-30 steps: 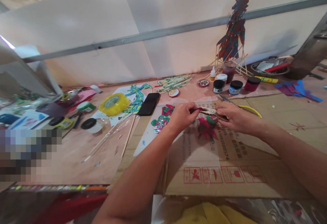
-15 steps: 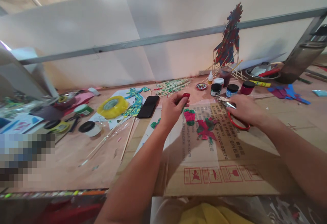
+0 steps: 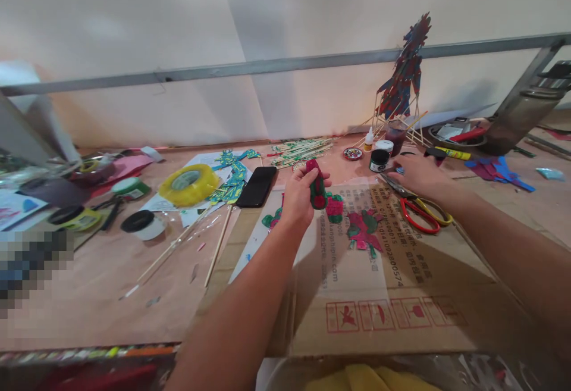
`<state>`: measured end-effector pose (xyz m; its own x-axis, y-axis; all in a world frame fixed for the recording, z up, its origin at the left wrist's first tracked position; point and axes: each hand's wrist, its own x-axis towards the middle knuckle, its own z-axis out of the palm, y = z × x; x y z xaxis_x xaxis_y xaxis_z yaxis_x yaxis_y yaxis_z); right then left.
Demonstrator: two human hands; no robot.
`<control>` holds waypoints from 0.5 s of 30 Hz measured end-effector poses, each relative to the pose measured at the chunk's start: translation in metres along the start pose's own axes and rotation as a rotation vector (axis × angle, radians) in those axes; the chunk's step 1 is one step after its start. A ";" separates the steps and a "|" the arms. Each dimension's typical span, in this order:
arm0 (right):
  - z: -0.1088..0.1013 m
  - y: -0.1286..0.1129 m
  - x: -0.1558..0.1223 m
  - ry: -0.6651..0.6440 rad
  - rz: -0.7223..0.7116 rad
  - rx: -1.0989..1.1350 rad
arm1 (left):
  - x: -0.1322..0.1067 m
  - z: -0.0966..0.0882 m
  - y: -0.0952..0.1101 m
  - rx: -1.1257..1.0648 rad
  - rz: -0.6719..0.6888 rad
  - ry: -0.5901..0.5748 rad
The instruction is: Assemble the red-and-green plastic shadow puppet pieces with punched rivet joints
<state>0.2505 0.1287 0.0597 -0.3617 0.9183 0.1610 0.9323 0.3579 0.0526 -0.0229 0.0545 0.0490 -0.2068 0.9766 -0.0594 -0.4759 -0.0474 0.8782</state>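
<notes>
My left hand [image 3: 300, 191] pinches a flat strip painted red and green [image 3: 318, 193] upright between thumb and fingers. My right hand [image 3: 417, 174] is spread over the paint jars, partly covering the blue one [image 3: 399, 170]; whether it touches that jar is hidden. Just below it, scissors with red and yellow handles [image 3: 417, 211] lie on the cardboard [image 3: 312, 325]. Between my arms are a leafy red-and-green cutout [image 3: 363, 230] and a smaller red-and-green piece [image 3: 335, 207]. Another green-edged piece [image 3: 271, 219] is partly behind my left wrist.
A phone [image 3: 256, 187], yellow tape roll [image 3: 190, 184] and blue-yellow cutout [image 3: 232, 171] lie left. Behind are patterned sticks [image 3: 303, 152], a bead dish [image 3: 353, 153], a glue bottle [image 3: 369, 139] and a tall red-blue figure [image 3: 401, 75] on sticks. A dark bottle [image 3: 524, 117] leans right.
My right hand has let go of the scissors, which now lie on the cardboard, and has moved onto the jars. My left hand has turned the painted strip so more of it shows.
</notes>
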 end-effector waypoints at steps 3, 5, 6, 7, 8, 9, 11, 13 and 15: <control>0.000 -0.036 0.035 -0.069 -0.094 0.051 | 0.000 0.000 0.001 -0.022 -0.005 0.008; 0.004 -0.056 0.056 -0.115 -0.108 0.065 | 0.000 0.000 0.001 -0.028 0.003 0.006; 0.008 -0.064 0.065 -0.126 -0.106 0.065 | -0.001 0.000 0.002 -0.029 0.009 0.006; 0.011 -0.070 0.072 -0.136 -0.096 0.062 | -0.001 0.001 0.003 -0.030 0.014 0.008; 0.015 -0.074 0.079 -0.146 -0.079 0.055 | -0.002 0.001 0.003 -0.032 0.017 0.012; 0.018 -0.077 0.085 -0.156 -0.059 0.047 | -0.002 0.001 0.004 -0.034 0.013 0.020; 0.024 -0.080 0.093 -0.179 -0.019 0.030 | -0.003 0.002 0.005 -0.037 -0.006 0.037; 0.028 -0.080 0.099 -0.199 0.008 0.018 | -0.004 0.003 0.006 -0.036 -0.027 0.046; 0.030 -0.080 0.103 -0.207 0.028 0.009 | -0.004 0.004 0.008 -0.037 -0.034 0.049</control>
<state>0.1381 0.1995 0.0425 -0.3308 0.9427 -0.0437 0.9421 0.3326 0.0424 -0.0227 0.0513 0.0575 -0.2313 0.9663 -0.1125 -0.5145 -0.0234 0.8572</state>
